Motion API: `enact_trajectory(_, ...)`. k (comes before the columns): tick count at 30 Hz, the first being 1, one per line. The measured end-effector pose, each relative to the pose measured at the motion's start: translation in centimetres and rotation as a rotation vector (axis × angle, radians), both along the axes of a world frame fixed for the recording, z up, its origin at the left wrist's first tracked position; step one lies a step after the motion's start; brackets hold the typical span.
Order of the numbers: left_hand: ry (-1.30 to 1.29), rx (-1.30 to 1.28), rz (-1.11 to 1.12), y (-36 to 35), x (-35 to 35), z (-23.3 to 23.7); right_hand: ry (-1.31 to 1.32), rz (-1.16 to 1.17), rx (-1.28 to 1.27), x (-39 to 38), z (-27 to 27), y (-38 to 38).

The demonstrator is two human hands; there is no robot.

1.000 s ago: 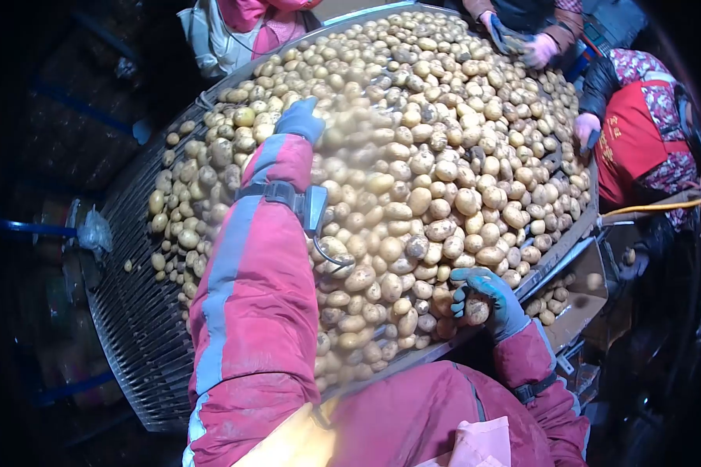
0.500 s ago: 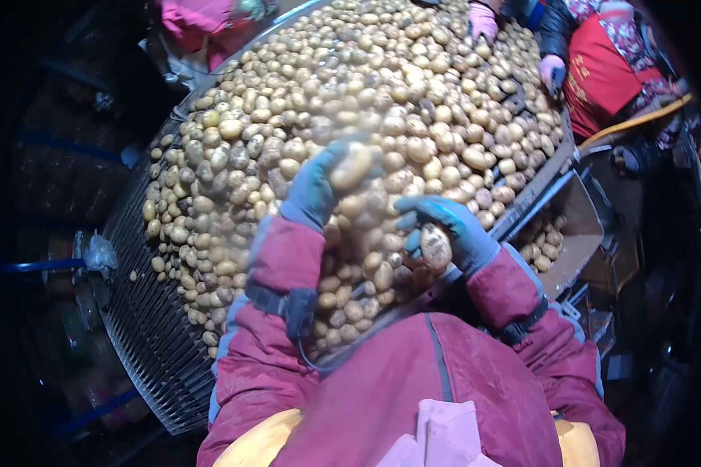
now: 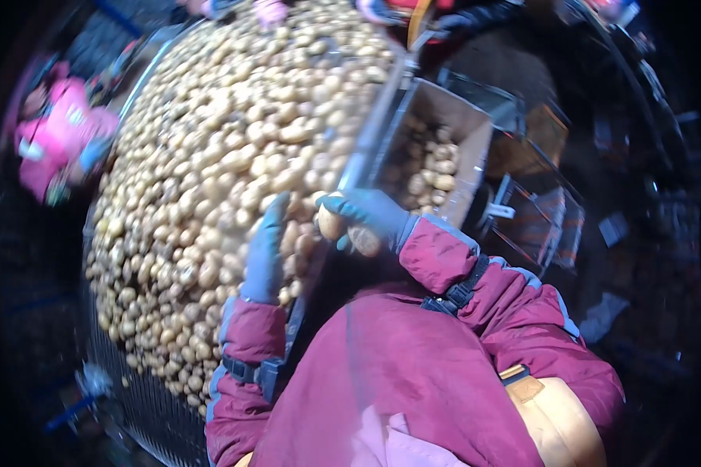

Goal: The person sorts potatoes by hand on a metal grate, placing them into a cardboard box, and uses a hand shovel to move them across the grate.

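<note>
Gripping two potatoes (image 3: 332, 224) in the gloved right hand (image 3: 375, 208), just inside the right of the dark gap between body and table: one under the fingertips, pinched by curled fingers, and another lower, nearer the palm. Reaching over the near right part of the heap with the gloved left hand (image 3: 265, 257), with fingers straight, pressed together and pointing far; cannot tell where the thumb lies, nor whether touching the potatoes just right of these fingers.

Across the table (image 3: 366, 144), a broad heap of potatoes, packed close up to the right rim. Just right of that rim, an open box (image 3: 475, 152) with a smaller pile of potatoes inside. At the near left, dark slats (image 3: 136, 428) below the heap's edge, with clear plastic (image 3: 93, 380) beside them. At the far left, a person in pink (image 3: 70, 128) beside the table; at the far edge, another person's pink-gloved hand (image 3: 270, 11) by the heap.
</note>
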State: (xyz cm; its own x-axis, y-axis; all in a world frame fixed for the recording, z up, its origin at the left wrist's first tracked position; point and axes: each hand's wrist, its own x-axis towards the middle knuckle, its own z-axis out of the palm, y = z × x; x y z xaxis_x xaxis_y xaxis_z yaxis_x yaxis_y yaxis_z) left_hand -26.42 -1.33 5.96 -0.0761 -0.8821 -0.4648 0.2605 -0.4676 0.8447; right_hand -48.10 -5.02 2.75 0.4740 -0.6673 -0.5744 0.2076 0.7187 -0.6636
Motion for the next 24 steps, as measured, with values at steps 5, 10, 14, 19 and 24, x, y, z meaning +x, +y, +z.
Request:
enact_trajectory(5, -0.022, -0.085, -0.059, 1.2, -0.8, -6.3, 0.245, -0.489, -0.204, -14.1, -3.0, 2.4)
enact_trajectory(10, -0.062, -0.030, -0.163, 0.8, -1.8, -7.7, 0.632, -0.847, -0.354, -28.9, -2.2, 5.0)
enact_trajectory(14, -0.075, -0.099, -0.245, 0.3, -2.7, -7.7, 0.891, -0.630, -0.370, -39.0, -3.6, 6.5)
enact_trajectory(19, -0.075, -0.104, -0.193, -0.8, -3.0, -8.0, 0.774, -0.710, -0.473, -37.1, -4.0, 3.8)
enact_trajectory(24, -0.186, -0.102, -0.129, -0.1, -1.0, -6.0, 0.513, -0.406, -0.587, -19.7, -1.2, -2.7)
